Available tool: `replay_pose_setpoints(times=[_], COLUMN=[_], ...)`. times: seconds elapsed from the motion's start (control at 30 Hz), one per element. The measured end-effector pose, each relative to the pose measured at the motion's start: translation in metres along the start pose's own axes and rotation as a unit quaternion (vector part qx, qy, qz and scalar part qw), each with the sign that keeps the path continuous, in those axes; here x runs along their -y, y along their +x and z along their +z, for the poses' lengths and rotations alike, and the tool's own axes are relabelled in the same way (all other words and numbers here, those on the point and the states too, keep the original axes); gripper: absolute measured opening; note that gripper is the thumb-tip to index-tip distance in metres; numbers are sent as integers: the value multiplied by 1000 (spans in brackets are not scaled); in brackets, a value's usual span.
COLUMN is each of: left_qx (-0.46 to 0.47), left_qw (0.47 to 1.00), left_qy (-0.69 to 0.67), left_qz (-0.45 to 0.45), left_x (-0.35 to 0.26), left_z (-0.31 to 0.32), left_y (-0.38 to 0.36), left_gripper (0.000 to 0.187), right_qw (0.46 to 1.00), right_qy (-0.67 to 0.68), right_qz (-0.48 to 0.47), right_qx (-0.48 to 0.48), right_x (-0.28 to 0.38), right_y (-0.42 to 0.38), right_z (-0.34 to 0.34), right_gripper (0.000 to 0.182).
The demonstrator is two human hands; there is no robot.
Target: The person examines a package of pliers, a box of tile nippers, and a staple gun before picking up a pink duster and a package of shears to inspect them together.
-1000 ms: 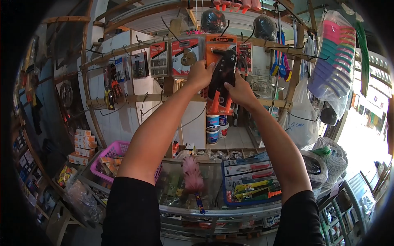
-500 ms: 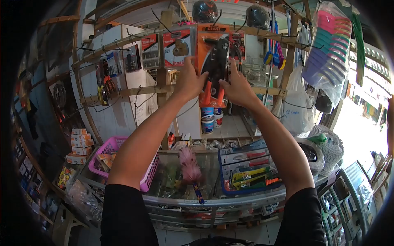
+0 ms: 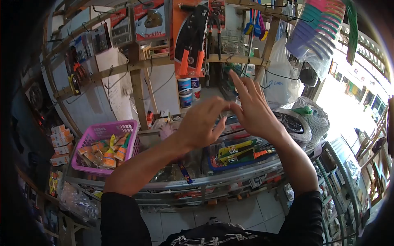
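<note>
My left hand (image 3: 203,122) and my right hand (image 3: 256,110) are raised in front of me over the glass counter, their fingers meeting or overlapping in this view. The left is slightly blurred, with its thumb apart from its fingers. Stretched fingers point up and away on the right hand. Neither shows anything held. Above them, a packaged hand tool (image 3: 192,39), black with orange handles on an orange card, hangs at the wooden rack (image 3: 160,61). A pink feather duster (image 3: 184,172) lies on the counter, partly behind my left arm.
On the counter (image 3: 164,186) stand a pink basket (image 3: 78,158) of packaged paintbrushes and a blue tray (image 3: 215,167) of tools. Coiled rope (image 3: 314,119) sits at its right end. Metal hooks (image 3: 108,82) stick out from the rack. Plastic scoops (image 3: 314,30) hang upper right.
Both hands have let go of the packaged tool, which now hangs by itself. They have come down and closer together. The view has tilted down.
</note>
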State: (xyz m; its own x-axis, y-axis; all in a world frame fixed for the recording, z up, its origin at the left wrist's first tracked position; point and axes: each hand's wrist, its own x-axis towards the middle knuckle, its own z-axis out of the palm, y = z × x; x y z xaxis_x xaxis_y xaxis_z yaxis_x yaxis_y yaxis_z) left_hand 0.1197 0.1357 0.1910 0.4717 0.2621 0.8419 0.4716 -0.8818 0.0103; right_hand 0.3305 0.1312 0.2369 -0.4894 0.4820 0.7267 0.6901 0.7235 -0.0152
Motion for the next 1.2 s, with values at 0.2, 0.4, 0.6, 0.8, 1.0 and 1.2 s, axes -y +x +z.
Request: replay_pose_setpoints(times=[0.2,0.4,0.6,0.8,1.0,1.2], left_qx=[124,115,15,-20,-50,-57], left_qw=[974,950,933,927,913,924], left_qy=[-115,-149,-141,-74,-113,-30], left_qz=[-149,-250,-331,-366,-389,-376], left_x=[12,12,32,32,20,11], left_z=[74,120,159,174,172,169], left_y=[-63,-108,-114,-119,-121,-119], left_gripper=[29,28,29,19,13,30], right_qw=[971,952,945,948,936,932], right_qy=[19,57,164,191,217,164], right_qz=[112,105,90,56,10,-26], right_qx=[210,283,267,250,276,321], right_x=[-41,-73,-107,-150,-175,-169], right_y=[-66,-114,-119,-112,-96,-83], right_z=[17,22,30,59,108,141], right_gripper=[84,72,52,40,40,39])
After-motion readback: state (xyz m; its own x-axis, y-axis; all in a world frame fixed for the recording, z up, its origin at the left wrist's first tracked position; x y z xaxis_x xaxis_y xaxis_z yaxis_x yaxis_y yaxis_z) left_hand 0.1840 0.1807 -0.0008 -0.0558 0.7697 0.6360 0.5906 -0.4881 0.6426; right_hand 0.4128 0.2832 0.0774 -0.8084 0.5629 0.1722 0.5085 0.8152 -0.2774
